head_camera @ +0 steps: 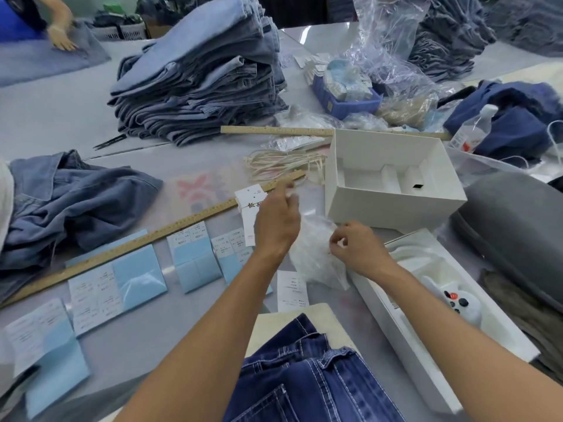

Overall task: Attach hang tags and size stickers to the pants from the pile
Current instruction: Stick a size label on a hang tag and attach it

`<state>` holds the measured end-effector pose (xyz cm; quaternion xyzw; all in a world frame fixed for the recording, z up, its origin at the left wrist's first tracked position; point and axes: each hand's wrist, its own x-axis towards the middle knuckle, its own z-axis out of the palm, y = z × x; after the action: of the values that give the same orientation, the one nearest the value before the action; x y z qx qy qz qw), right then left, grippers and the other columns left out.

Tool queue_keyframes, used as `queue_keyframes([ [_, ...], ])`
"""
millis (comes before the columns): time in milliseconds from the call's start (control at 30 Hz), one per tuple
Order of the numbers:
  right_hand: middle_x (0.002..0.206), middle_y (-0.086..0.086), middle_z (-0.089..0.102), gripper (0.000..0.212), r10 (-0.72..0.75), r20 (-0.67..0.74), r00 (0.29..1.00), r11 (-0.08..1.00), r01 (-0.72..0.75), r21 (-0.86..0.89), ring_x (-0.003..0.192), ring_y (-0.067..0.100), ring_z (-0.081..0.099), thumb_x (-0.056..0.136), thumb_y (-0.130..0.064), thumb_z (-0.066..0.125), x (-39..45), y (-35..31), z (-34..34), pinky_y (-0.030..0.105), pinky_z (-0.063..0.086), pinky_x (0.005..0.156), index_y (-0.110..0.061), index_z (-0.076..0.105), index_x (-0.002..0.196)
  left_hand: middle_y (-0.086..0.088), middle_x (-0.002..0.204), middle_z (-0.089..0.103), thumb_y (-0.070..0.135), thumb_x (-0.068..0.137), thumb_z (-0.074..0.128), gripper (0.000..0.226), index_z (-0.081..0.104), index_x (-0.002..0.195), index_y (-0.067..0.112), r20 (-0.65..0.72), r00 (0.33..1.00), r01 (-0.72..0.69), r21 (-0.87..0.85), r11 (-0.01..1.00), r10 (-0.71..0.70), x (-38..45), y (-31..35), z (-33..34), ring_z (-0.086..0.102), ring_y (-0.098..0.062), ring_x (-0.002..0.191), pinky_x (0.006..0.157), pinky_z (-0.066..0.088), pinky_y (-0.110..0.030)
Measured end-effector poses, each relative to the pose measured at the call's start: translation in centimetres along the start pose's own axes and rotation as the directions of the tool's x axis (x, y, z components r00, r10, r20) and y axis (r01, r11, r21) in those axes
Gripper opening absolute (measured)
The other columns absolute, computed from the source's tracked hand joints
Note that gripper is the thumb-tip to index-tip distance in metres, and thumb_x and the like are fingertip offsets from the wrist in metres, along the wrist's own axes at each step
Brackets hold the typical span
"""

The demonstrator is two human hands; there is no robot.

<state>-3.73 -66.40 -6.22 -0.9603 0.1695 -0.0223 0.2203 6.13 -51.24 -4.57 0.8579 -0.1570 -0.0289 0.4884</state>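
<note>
Hands: left pinching something small, unclear; right pinching clear bag; sticker reads "1103P".

Place: a garment finishing workshop.
Stock: a tall stack of folded denim rises on the grey work table, with more heaps behind it.
Labelling goods: sticker sheets lie in a row, near a bundle of tag strings and a blue tray of tags.
Measuring: long wooden rulers cross the table.
Other workers: another person's arm smooths cloth at the far end.
</note>
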Motion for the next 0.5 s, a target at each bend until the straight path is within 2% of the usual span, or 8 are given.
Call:
queue_keyframes([
  [33,0.101,0.001,0.061,0.013,0.011,0.005,1.0,0.995,-0.01,-0.095,0.096,0.023,0.06,0.092,-0.02,0.065,-0.3,0.4,-0.1,0.033,0.048,0.082,-0.014,0.077,0.096,-0.006,0.124,0.063,0.037,0.102,0.056,0.035,0.052,0.133,0.022,-0.005,0.99,0.139,0.06,0.988,-0.139,-0.1,-1.4,0.4,0.062,-0.027,0.11,0.081,0.044,-0.034],
  [67,0.105,0.001,0.062,0.015,0.004,-0.035,0.999,0.985,-0.01,-0.175,0.1,0.024,0.059,0.092,-0.021,0.064,-0.5,0.8,-0.1,0.034,0.048,0.084,-0.015,0.076,0.098,-0.007,0.13,0.057,0.043,0.098,0.061,0.046,0.049,0.135,0.018,0.06,0.962,0.259,0.096,0.961,-0.266,-0.3,-2.5,0.9,0.06,-0.029,0.115,0.085,0.045,-0.035],
  [133,0.11,0.001,0.064,0.017,-0.074,-0.104,0.992,0.973,0.048,-0.227,0.107,0.024,0.057,0.093,-0.016,0.064,-0.6,0.7,0.2,0.035,0.046,0.087,-0.016,0.075,0.105,-0.007,0.133,0.052,0.051,0.091,0.07,0.06,0.052,0.133,0.012,0.231,0.895,0.363,0.125,0.923,-0.383,-0.7,-3.9,1.8,0.059,-0.03,0.115,0.094,0.053,-0.042],
  [233,0.115,0.003,0.069,0.028,-0.248,0.055,0.967,0.953,0.254,-0.164,0.111,0.026,0.057,0.093,-0.004,0.06,-0.4,0.0,1.1,0.032,0.042,0.092,-0.014,0.076,0.114,-0.007,0.114,0.066,0.04,0.089,0.075,0.034,0.065,0.11,0.015,0.249,0.918,0.284,0.126,0.951,-0.307,-0.4,-4.0,2.5,0.067,-0.027,0.096,0.086,0.059,-0.046],
  [267,0.117,0.002,0.071,0.03,-0.276,0.134,0.952,0.929,0.3,-0.216,0.112,0.025,0.057,0.095,-0.006,0.057,-0.2,-0.1,1.4,0.032,0.042,0.092,-0.016,0.076,0.116,-0.007,0.108,0.068,0.036,0.09,0.075,0.027,0.064,0.106,0.016,0.255,0.923,0.252,0.165,0.953,-0.288,-0.3,-3.8,2.8,0.068,-0.027,0.091,0.084,0.06,-0.045],
  [367,0.114,-0.003,0.072,0.032,-0.272,0.231,0.934,0.857,0.344,-0.384,0.112,0.021,0.056,0.098,-0.016,0.052,0.2,-0.3,1.6,0.036,0.041,0.084,-0.03,0.074,0.117,-0.005,0.095,0.065,0.021,0.089,0.069,0.019,0.057,0.103,0.016,0.291,0.897,0.263,0.258,0.93,-0.334,-0.7,-3.2,3.6,0.071,-0.031,0.085,0.081,0.061,-0.045],
  [433,0.104,-0.002,0.071,0.031,-0.284,0.264,0.922,0.812,0.378,-0.444,0.111,0.02,0.054,0.098,-0.018,0.05,0.1,-0.7,1.9,0.036,0.032,0.079,-0.033,0.072,0.114,-0.006,0.086,0.066,0.011,0.088,0.064,0.01,0.056,0.087,0.017,0.27,0.898,0.297,0.214,0.931,-0.348,-0.8,-3.0,3.8,0.073,-0.032,0.077,0.075,0.063,-0.045],
  [500,0.101,0.001,0.07,0.031,-0.255,0.306,0.917,0.769,0.384,-0.512,0.107,0.022,0.057,0.098,-0.015,0.048,0.0,-0.9,1.6,0.037,0.03,0.079,-0.031,0.067,0.116,-0.01,0.092,0.071,0.008,0.09,0.06,0.008,0.062,0.088,0.016,0.209,0.924,0.286,0.173,0.942,-0.319,-0.6,-2.9,3.6,0.073,-0.031,0.076,0.075,0.063,-0.045],
])
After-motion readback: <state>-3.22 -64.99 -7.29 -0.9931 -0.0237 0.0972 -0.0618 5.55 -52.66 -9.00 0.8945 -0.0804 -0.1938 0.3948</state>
